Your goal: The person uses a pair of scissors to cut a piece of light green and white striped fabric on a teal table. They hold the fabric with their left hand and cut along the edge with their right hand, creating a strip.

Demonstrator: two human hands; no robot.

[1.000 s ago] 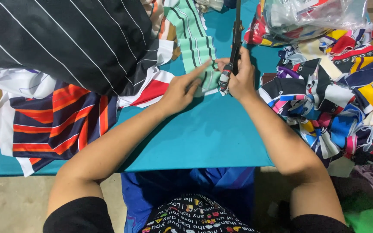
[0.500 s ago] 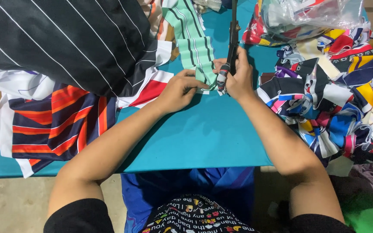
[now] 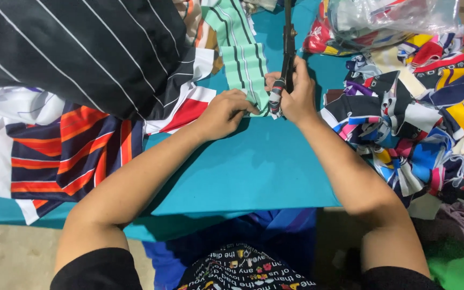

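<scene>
1. Your left hand [image 3: 222, 111] pinches the green strip's [image 3: 243, 59] near end, mid-tabletop [image 3: 253, 172].
2. Your right hand [image 3: 296, 91] grips scissors [image 3: 288, 43], blades pointing toward the far edge.
3. Scraps [image 3: 414, 123] heaped along the right edge.

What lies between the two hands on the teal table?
In the head view, the near end of the green striped fabric strip lies between the left hand and the right hand, which holds scissors.

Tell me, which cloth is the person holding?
The mint-green strip with dark stripes; the left hand grips its end. The other cloths lie untouched.
</scene>
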